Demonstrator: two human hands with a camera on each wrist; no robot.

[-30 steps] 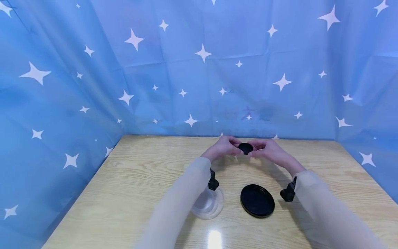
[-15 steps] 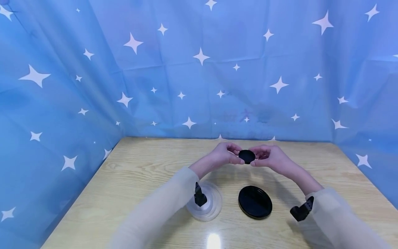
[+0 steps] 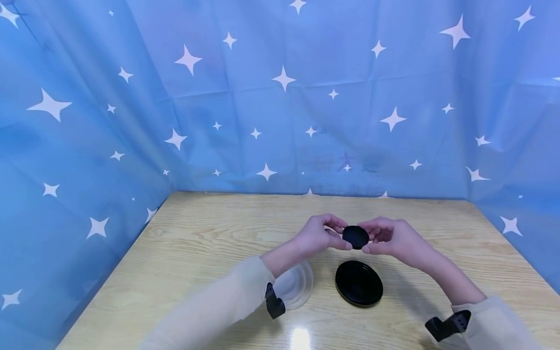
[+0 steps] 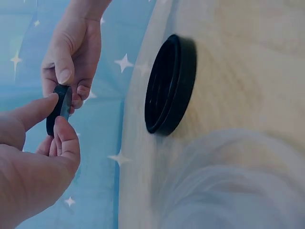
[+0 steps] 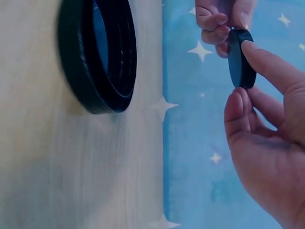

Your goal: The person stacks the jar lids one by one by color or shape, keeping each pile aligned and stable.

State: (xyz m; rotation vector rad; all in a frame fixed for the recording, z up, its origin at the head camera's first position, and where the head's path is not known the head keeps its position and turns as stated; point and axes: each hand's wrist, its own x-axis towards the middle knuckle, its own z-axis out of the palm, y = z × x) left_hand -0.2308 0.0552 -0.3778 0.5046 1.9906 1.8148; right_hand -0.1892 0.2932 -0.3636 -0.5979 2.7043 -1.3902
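Observation:
A small round black cap (image 3: 355,236), a shallow disc, is held up above the table between both hands. My left hand (image 3: 316,236) pinches its left edge between thumb and fingers. From the opposite side my right hand (image 3: 400,244) pinches the right edge the same way. Seen from the side in the left wrist view, the cap (image 4: 51,121) has a thick dark rim; the right wrist view gives its bluish flat face (image 5: 234,64). Below the hands, a larger round black lid (image 3: 358,284) with a raised rim lies on the table.
A clear round plastic piece (image 3: 299,287) with concentric rings lies left of the black lid, partly behind the left forearm and wrist camera (image 3: 274,302). The wood-grain table (image 3: 188,243) is backed by a blue curtain (image 3: 245,107) with white stars.
Both hands have drawn the cap back from the table's far side toward the body and slightly right, still pinching it. The black lid and clear piece stay put on the table.

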